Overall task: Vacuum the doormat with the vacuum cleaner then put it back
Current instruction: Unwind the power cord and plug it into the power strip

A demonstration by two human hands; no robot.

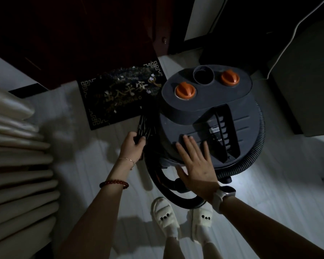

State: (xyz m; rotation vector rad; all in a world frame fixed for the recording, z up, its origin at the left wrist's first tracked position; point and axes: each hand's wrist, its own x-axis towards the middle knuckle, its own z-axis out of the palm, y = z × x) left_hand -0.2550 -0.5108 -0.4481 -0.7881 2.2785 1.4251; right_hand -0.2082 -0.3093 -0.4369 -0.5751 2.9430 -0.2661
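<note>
Hands first: my left hand [132, 144] grips bundled cord [146, 126] beside vacuum [209, 116]; right hand [195, 161] flat, fingers straight, on vacuum lid. Judgement: uncoil cord fully, keep body steadied. Mat [118, 96] just left of vacuum, black, gold pattern, scattered pale scraps.

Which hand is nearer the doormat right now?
Left. The left hand grips a bundled black cord just below the doormat's near edge. The right hand lies flat on the vacuum cleaner body, farther from the mat.
</note>
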